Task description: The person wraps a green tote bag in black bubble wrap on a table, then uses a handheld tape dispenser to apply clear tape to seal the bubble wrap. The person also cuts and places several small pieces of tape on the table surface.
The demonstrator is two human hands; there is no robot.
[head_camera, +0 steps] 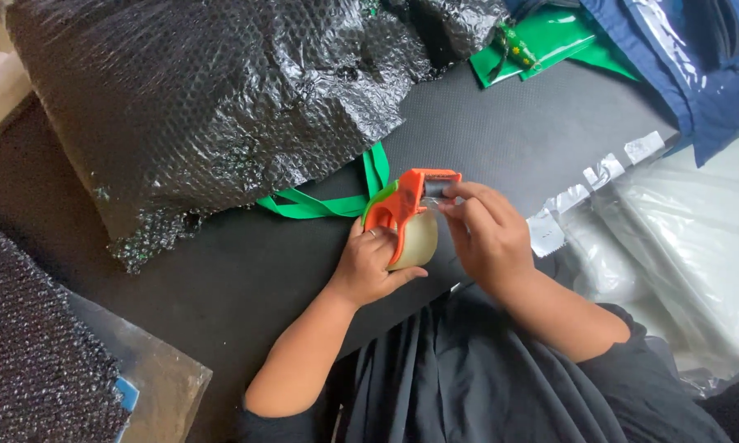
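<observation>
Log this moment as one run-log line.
left hand: grips orange tape dispenser | right hand: fingers at its front end | table: black bubble wrap

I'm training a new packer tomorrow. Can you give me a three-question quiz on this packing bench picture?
1. True or false: the left hand grips the orange tape dispenser.
2. What do the right hand fingers touch? A) the dispenser's front end B) the green straps C) the blue jacket
3. What dark material covers the big parcel behind the dispenser?

Key: 1 true; 2 A; 3 black bubble wrap.
</observation>
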